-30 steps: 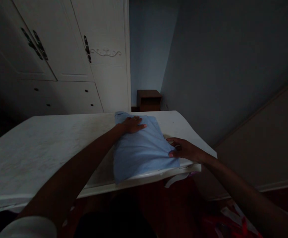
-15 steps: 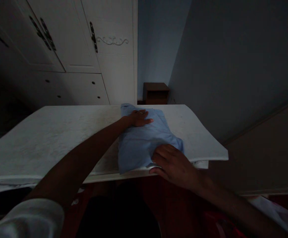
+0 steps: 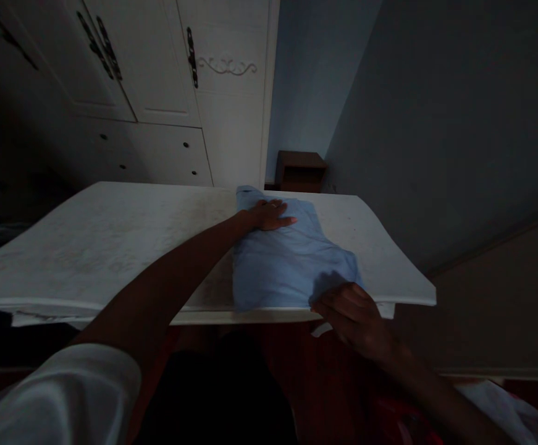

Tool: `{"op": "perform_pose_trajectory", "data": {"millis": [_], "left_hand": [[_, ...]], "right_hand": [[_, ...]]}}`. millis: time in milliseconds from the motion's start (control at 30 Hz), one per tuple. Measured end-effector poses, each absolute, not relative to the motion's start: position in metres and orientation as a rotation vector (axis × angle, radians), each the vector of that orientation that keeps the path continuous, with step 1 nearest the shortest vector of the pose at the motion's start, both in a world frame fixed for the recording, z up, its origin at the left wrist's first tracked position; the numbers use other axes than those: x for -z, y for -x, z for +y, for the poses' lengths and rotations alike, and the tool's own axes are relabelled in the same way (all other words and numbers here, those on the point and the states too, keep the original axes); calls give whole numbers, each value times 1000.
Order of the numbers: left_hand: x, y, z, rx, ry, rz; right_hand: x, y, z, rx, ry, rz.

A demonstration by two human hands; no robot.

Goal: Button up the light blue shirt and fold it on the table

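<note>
While pinning blue shirt's (image 3: 287, 266) 12 o'clock end flat-fingered with left hand (image 3: 271, 215), gripping nothing, probably against sliding | 5 o'clock corner pinched in curled right hand (image 3: 356, 318)

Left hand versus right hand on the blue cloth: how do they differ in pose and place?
Pose: the left hand lies flat with fingers stretched out, while the right hand has its fingers curled. Place: the left hand rests on the far end of the blue cloth, the right hand at its near right corner, by the near edge of the white table. Both hands touch the cloth.
</note>
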State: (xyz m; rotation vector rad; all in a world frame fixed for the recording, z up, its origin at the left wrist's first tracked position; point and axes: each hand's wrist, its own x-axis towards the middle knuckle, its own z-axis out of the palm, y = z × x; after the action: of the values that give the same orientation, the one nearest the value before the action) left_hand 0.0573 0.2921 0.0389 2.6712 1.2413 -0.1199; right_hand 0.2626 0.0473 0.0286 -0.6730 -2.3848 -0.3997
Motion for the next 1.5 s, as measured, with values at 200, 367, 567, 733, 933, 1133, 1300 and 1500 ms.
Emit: {"op": "perform_pose_trajectory", "data": {"millis": [200,367,567,733,933,1133,1300,1500], "left_hand": [[-35,-59,292,45,-2679,1248],[-31,-59,292,11,-2695,1237],[-33,-62,286,32,-2721,1296],[-28,-62,286,-41,-2720,1361],[-29,-59,294,-326,-2619,1285],[-54,-19,304,-673,-2540,1555],[-41,22,311,-550,-2568,1497],[-23,20,321,-466,-2594,1409]], "right_hand": [[-30,-258,44,334,734,-2457],[-37,-223,35,257,714,-2434],[-30,-163,44,291,740,-2468],[-13,-150,49,342,681,-2422],[-13,-149,33,247,661,-2405],[-25,-141,39,413,801,-2450],[-20,-137,46,442,754,-2426],[-23,-143,39,320,688,-2507]]}}
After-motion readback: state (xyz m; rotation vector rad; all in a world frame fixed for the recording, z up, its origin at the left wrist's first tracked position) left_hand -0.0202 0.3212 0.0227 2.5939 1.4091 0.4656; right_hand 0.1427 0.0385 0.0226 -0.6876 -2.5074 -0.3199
